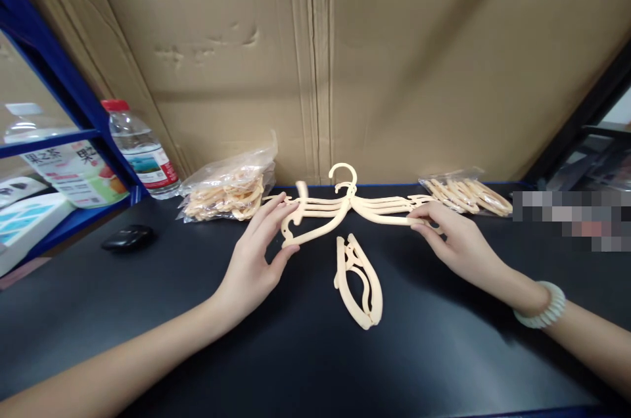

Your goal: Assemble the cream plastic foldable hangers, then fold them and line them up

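A cream plastic folding hanger (325, 227) is spread open, its hook pointing toward the cardboard. My left hand (256, 254) pinches the tip of its left arm between thumb and fingers. At the other tip, my right hand (451, 234) grips the right arm with thumb and fingertips. Behind it lie several more unfolded hangers (384, 204), stacked with their arms lined up; the held one partly covers them. Nearer to me, between my two forearms, a folded hanger (377, 293) rests on the black tabletop (305, 352).
A clear bag of folded hangers (227, 191) stands at the back left, and another bagged bundle (468, 194) lies at the back right. A black mouse (129, 238), a red-capped water bottle (145, 155) and a blue shelf (98, 119) are on the left. Cardboard (236, 76) walls the back.
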A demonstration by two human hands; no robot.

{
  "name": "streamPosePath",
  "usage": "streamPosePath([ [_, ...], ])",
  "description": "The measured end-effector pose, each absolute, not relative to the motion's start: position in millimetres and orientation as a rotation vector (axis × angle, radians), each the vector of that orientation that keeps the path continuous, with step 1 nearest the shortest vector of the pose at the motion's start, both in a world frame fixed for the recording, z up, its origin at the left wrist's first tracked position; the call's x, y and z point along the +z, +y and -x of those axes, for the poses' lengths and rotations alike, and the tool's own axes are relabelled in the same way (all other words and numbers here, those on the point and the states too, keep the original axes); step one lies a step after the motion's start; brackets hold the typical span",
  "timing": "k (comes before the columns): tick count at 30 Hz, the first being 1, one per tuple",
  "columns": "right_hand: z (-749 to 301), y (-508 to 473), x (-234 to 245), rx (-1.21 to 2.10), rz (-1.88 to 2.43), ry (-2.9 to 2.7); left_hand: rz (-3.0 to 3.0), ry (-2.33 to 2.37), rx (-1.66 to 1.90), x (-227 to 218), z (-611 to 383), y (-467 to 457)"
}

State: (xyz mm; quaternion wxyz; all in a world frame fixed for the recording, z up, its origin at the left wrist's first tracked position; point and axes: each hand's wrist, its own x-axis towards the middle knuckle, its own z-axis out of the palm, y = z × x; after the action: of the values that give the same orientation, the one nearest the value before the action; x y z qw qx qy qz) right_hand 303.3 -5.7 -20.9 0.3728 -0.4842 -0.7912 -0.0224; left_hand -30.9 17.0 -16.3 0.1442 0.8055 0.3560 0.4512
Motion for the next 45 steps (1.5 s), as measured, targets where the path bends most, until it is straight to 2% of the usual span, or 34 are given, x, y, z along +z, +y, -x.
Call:
streamPosePath([
  [9,-302.4,-7.0,-19.8,-0.229,1.109,-2.063,-1.990,1.017,1.268,-17.1,27.0,11.1],
  [16,-309.1,-13.0,-14.0,-0.757,1.333,-2.086,-1.733,1.052,1.232,-8.5,24.3,9.6],
  [22,-301.1,-22.5,-12.2,-0.946,1.420,-1.971,-1.635,1.071,1.261,-4.9,21.5,6.7],
  [32,-297.9,-18.0,-11.8,-0.351,1.180,-1.814,-1.602,1.080,1.267,-2.7,19.1,3.3],
  [45,-288.2,-14.8,-12.0,1.022,0.928,-1.428,-1.260,0.970,1.205,1.9,13.1,-4.3],
])
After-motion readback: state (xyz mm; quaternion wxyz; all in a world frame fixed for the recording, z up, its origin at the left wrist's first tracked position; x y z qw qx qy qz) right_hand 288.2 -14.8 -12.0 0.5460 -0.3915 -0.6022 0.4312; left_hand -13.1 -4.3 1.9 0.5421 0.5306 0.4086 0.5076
